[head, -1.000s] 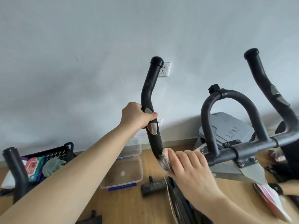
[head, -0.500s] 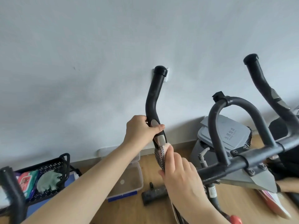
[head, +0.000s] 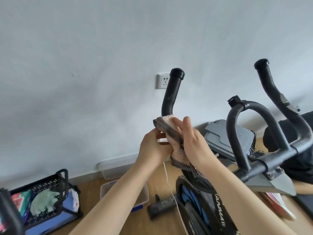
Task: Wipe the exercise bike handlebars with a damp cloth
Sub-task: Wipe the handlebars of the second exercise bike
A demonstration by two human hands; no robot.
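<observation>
The black, foam-covered left handlebar horn (head: 170, 97) of the exercise bike rises almost upright straight ahead of the person, its long axis running from the round end cap above down into the hands. That axis is what the next stroke seems to turn on: the bare stretch of the horn lies directly above the hands, so wiping onward likely means sliding upward along it. Both hands meet on the horn's lower part, equally near it. The right hand (head: 194, 141) lies on the horn's right side, fingers mostly extended, pressing the pinkish cloth with its dark mesh-patterned edge (head: 171, 131) around the bar. The left hand (head: 152, 148) sits on the horn's left side, curled around the bar and touching the cloth's lower folds. The matching right horn (head: 271, 85) stands well apart, uncovered.
</observation>
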